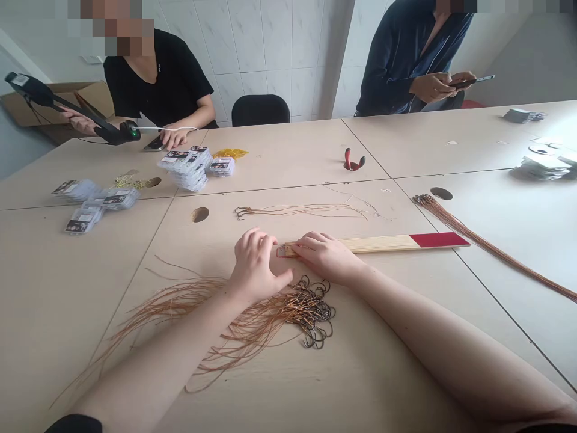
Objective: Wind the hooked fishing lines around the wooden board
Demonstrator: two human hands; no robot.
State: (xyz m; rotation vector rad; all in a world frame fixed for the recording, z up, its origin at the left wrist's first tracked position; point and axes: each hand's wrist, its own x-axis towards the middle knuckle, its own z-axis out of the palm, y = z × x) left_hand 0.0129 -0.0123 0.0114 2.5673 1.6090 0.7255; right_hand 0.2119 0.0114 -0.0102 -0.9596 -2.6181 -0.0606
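Touching wooden strip (383,243), right hand (327,255), left hand (256,264) curved, thumb apart

no readable text, packet labels (177,155) too small to make out, pale mark (159,67) on black shirt (175,81) perhaps lettering

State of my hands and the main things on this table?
Left hand: open, thumb spread.
Right hand: over wooden strip, grip hidden.
Wooden strip: flat.
Near hooks: piled, brown lines fanned out.
Right-side hooks: bunched together.
Red-handled pliers: handles apart.
Labelled packs: stacked.
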